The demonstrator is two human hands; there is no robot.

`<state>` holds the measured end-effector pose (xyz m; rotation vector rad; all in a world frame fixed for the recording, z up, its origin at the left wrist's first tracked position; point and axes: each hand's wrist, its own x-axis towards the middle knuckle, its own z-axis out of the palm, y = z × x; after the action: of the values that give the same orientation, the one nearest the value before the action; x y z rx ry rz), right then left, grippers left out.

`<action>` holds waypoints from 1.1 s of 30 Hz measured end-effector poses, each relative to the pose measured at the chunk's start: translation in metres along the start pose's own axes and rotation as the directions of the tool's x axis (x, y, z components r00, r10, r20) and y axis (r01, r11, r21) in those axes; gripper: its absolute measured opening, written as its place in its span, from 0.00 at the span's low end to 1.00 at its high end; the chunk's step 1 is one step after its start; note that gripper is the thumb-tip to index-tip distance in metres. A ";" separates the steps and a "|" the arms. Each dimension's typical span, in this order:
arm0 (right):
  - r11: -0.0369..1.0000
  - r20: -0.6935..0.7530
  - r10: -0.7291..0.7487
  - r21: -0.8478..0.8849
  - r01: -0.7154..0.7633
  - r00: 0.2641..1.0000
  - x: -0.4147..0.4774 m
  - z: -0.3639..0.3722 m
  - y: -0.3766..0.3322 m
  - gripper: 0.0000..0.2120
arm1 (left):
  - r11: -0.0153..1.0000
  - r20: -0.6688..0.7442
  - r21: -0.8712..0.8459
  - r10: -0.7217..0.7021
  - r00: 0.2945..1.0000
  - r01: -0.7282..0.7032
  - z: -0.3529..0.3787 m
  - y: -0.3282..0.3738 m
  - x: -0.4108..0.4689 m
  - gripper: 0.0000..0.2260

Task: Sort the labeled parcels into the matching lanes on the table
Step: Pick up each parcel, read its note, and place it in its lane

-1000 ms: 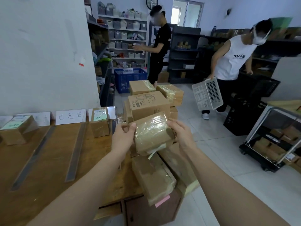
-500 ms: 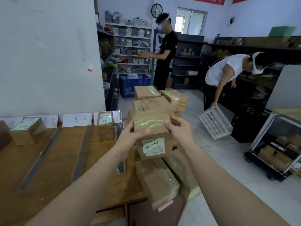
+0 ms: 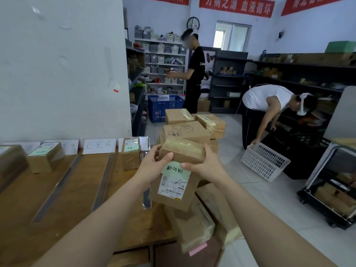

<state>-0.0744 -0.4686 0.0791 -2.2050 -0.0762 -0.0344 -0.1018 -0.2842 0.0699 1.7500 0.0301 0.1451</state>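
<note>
- Grips the parcel [image 3: 173, 191] at its upper end with the left hand [image 3: 154, 166], thumb curled over the near face and fingers out of sight behind.
- Clasps the same end from the other side with the right hand [image 3: 206, 166], thumb lying along the top of the green label [image 3: 176, 170].
- Holds it in the air, tilted, label face towards the camera, above the counter [image 3: 57, 199] at its right edge.
- Hangs directly over two taped boxes [image 3: 190, 224] that jut past that edge.
- Just behind the fingers: a stack of cartons [image 3: 185, 132].
- Left of the hands: lanes [image 3: 81, 189] set apart by flat strips [image 3: 104, 182], with bare wood in the near half of each.
- At the far end of the nearest lane, a small labelled box [image 3: 130, 153]; well apart to the left, another box [image 3: 45, 159].
- Right of the hands: tiled floor [image 3: 260, 199], a white basket [image 3: 264, 160] and a trolley [image 3: 331, 189], all well apart.
- Against half a second ago: turned further over, so the printed slip now shows below the green label; a second ago, only a taped face showed.
</note>
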 end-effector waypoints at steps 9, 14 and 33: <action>0.991 0.116 0.132 -0.016 -0.131 0.985 -0.015 -0.010 0.023 0.53 | 0.986 0.165 0.138 0.072 0.984 -0.095 0.004 0.002 -0.004 0.19; 0.995 0.101 0.088 0.044 -0.093 0.991 -0.018 -0.011 0.026 0.52 | 0.993 0.192 0.106 0.028 0.981 -0.049 0.006 -0.001 0.000 0.18; 0.781 -0.048 0.241 0.602 -0.164 0.969 0.001 0.025 -0.007 0.71 | 0.688 -0.136 -0.631 -0.552 0.822 0.358 0.001 -0.023 0.008 0.43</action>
<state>-0.0736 -0.4444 0.0702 -1.5587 0.2006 -0.0214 -0.0923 -0.2798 0.0476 1.0331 0.6111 0.0502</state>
